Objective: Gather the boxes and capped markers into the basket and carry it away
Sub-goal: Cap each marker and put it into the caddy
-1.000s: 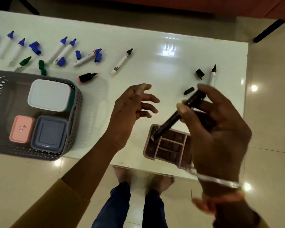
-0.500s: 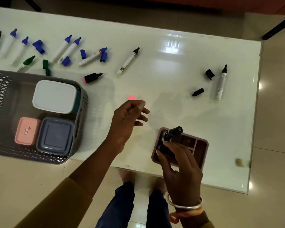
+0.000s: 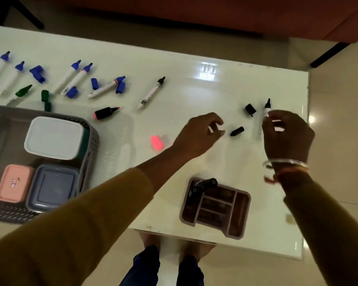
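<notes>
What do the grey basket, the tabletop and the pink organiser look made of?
Grey basket: likely moulded plastic, matte, with a perforated lattice wall.
Tabletop: glossy white, perhaps glass or laminate; it mirrors a bright light sharply.
Pink organiser: seems to be matte plastic, with thin moulded dividers and rounded corners.

white glossy table (image 3: 194, 96) spans the middle | mauve divided organiser (image 3: 236, 235) on its near edge, right of centre | tiled floor (image 3: 339, 120) right | reddish-brown furniture (image 3: 215, 15) far
</notes>
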